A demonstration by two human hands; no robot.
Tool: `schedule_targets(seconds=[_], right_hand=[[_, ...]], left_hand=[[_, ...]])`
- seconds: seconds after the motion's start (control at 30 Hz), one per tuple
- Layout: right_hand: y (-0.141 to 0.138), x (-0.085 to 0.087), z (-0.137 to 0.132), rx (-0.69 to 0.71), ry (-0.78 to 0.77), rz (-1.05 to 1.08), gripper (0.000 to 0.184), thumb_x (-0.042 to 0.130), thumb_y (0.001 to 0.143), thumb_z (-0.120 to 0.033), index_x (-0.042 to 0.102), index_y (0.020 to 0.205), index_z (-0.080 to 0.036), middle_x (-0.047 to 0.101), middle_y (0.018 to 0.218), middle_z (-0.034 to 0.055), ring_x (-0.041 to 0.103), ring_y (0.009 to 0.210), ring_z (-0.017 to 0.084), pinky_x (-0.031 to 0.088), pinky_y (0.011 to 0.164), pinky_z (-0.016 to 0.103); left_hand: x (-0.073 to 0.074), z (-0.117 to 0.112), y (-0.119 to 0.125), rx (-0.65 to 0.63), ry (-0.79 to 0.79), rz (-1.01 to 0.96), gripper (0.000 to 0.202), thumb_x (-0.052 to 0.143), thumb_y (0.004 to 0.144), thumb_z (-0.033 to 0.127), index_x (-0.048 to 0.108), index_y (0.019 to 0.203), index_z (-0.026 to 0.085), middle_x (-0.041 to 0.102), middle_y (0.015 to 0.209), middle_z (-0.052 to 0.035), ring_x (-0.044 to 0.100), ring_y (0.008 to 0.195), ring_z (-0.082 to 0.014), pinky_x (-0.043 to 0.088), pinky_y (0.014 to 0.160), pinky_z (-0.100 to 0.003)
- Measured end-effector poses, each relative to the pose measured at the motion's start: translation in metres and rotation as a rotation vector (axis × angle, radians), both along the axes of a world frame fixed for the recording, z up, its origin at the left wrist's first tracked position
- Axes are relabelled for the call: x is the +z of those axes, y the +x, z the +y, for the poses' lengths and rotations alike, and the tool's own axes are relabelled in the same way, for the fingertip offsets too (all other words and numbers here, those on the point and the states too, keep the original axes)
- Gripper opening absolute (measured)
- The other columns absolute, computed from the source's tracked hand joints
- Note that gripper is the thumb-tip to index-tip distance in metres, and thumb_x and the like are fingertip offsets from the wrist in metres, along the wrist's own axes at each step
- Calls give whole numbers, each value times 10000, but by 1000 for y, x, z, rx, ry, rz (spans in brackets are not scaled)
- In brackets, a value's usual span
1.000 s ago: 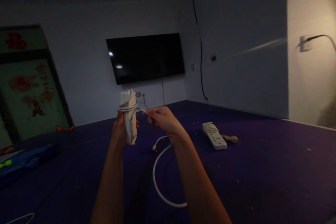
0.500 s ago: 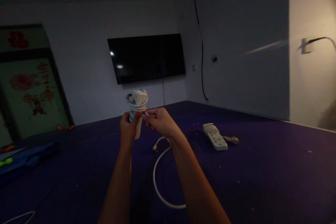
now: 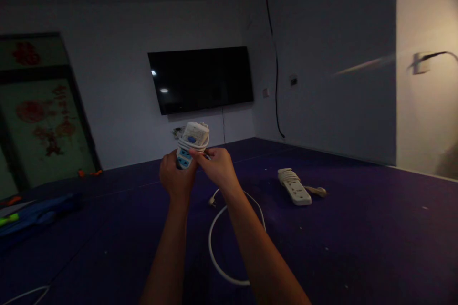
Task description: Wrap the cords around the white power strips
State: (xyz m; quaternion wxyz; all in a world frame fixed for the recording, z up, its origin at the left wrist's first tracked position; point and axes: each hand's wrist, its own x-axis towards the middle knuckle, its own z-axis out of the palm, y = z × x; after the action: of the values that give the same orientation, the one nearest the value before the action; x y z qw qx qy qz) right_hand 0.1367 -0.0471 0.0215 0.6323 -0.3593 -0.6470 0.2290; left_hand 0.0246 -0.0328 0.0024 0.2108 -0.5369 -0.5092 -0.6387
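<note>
Power strip point(image 3: 192, 139) held aloft, its wraps depending on a pinch

In the head view, the power strip is raised in front of the person, above the purple surface point(image 3: 358, 233), its end with the blue switch uppermost. The left hand point(image 3: 176, 176) is closed around its lower part. The right hand point(image 3: 216, 164) is at its side, thumb pressed by the wraps and fingers curled; it seems to pinch the white cord point(image 3: 195, 147) there, though the exact contact is hard to see.

The turns sit near the upper end. Should that pinch slacken, they could loosen, and a turn might ride up over the end. A low left grip may also let the strip twist under a sideways pull.

Below, a white cord loop point(image 3: 210, 243) lies on the surface with a plug point(image 3: 212, 201) near it, prongs downward. The right forearm crosses this loop, so it could catch and drag the plug. Whether the loop joins the held strip is hidden. A second power strip point(image 3: 298, 193) rests well to the right, unlikely to interfere.
</note>
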Motion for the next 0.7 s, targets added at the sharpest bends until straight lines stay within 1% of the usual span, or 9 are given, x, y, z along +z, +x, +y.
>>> schedule_targets(seconds=[0.1,0.17,0.2,0.27,0.33,0.4,0.47,0.57,0.7], right_hand=[[2,-2,5,-31,-10,0,474,609,714,-588,643,603,-129,446,492,-23,402,490,88,266,472,212],[7,-2,8,-36,-13,-2,506,595,710,-614,633,592,-123,398,477,-33,350,472,78,229,452,215],[10,-2,9,-41,-12,-3,516,594,707,-621,632,591,-120,385,473,-36,332,470,75,217,447,216],[17,-2,10,-46,-3,2,519,599,702,-621,650,614,-112,400,480,-32,334,477,75,225,450,214],[24,0,10,-22,8,11,504,617,695,-607,687,680,-108,467,515,-15,379,502,85,264,466,213],[30,1,7,31,-1,20,482,639,688,-586,712,741,-112,529,556,1,422,523,95,303,483,216],[35,4,3,103,-37,27,455,662,677,-566,712,735,-118,541,554,1,429,511,93,318,485,220],[37,7,-6,207,-100,25,410,691,658,-546,672,649,-136,487,500,-25,387,472,79,297,472,223],[35,9,-11,261,-165,12,438,689,655,-565,576,539,-159,396,451,-58,317,439,62,241,444,220]], left_hand=[[1,-4,5,66,0,51,437,577,742,543,647,932,156,619,822,-102,568,802,-251,395,691,-324],[3,-5,6,31,-37,60,441,589,729,550,644,935,164,627,834,-101,574,811,-253,399,685,-323],[5,-6,6,-18,-65,57,444,604,713,554,642,934,171,632,838,-96,579,807,-249,403,676,-318],[8,-8,4,-187,-135,45,456,646,671,558,641,929,183,648,840,-78,589,780,-228,412,658,-301],[12,-9,0,-411,-210,10,472,670,641,572,648,906,181,665,822,-62,596,738,-205,424,647,-289],[15,-11,-7,-648,-274,-78,509,668,629,609,660,883,168,683,815,-63,611,739,-203,446,667,-294],[17,-13,-13,-840,-332,-184,572,639,628,669,672,870,152,701,829,-79,632,788,-224,469,705,-313],[15,-14,-17,-994,-429,-260,648,581,646,731,686,886,138,717,851,-106,653,841,-252,490,719,-335],[10,-10,-13,-1141,-576,-338,712,491,684,774,683,965,149,720,782,-110,678,785,-262,511,639,-339]])
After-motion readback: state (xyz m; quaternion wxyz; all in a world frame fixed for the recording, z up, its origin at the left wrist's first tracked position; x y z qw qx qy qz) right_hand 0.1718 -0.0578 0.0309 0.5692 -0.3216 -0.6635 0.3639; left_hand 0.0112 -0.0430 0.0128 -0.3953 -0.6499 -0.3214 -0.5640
